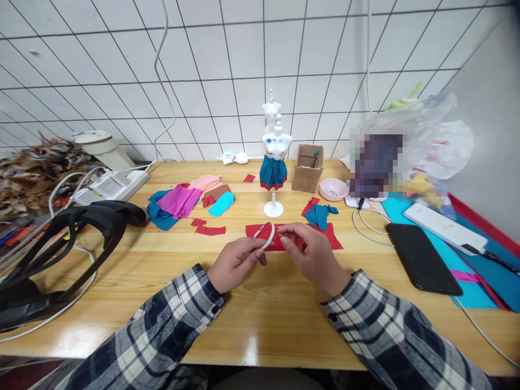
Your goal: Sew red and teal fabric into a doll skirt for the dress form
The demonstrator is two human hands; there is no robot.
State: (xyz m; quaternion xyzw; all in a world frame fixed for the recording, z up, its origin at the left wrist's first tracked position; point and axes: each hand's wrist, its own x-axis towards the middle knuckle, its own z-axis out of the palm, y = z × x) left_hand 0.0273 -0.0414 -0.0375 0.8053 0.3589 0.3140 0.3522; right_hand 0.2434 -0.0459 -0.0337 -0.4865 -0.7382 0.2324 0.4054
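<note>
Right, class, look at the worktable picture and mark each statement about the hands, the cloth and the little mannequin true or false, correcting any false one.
1. Both hands meet at a white ring. True: the left hand and right hand both pinch it.
2. The ring is held over a piece of red cloth. True.
3. The mannequin wears a pink skirt. False: its skirt is teal with a red hem.
4. The black phone lies left of the hands. False: it lies to their right, screen dark.
5. The cardboard box stands right of the mannequin. True.
</note>
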